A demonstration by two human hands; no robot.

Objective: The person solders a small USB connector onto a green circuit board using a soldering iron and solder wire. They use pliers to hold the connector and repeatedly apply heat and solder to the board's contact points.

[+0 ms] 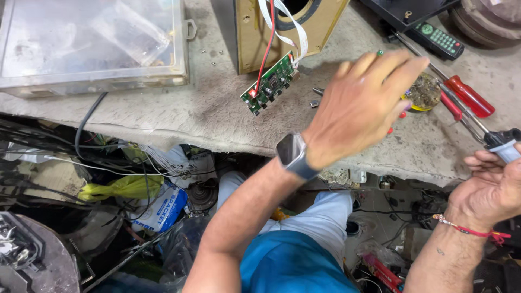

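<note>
Bright even light, soft shadows, slight motion blur, wide-angle edge distortion.

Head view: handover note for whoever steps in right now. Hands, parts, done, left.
Left hand: open, empty, above the bench near the small tin.
Right hand: shut on a soldering iron at the bench edge.
Green circuit board: on the bench, wired by red lead and ribbon to the wooden speaker box.
Red screwdrivers: beside the tin.
Done: board out of the box.
Left: whether any soldering remains cannot be told.

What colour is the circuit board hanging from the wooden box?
Green, seen in the head view: the circuit board hangs on red and white wires.
</note>
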